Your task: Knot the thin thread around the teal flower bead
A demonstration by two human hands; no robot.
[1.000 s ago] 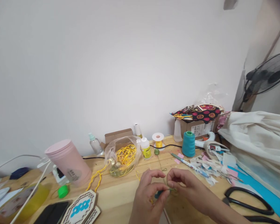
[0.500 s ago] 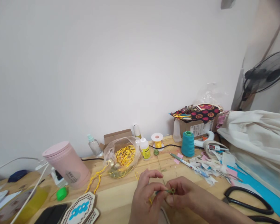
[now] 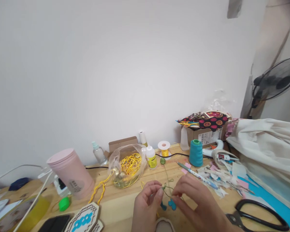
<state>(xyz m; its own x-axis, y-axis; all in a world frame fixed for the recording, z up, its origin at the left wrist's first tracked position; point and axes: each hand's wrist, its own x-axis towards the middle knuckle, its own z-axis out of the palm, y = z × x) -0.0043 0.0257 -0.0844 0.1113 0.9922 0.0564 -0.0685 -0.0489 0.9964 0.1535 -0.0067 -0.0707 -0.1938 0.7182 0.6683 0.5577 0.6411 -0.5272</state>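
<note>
My left hand and my right hand are close together over the wooden table, low in the middle of the view. Both pinch a thin green cord that is looped into a small knot between the fingertips. The cord runs back across the table to a small green spool. Two small blue pieces hang or lie just under the fingers. A flat wooden piece shows at the bottom edge below the hands.
Left stand a pink tumbler, a clear bag of yellow cord, a glue bottle, a green cap and a phone. Right are a teal thread cone, glue gun, fabric scraps, black scissors, white cloth.
The hands have drawn slightly apart and lifted, and the green cord now shows as an open loop between them. The blue pieces have come into view below the fingers.
</note>
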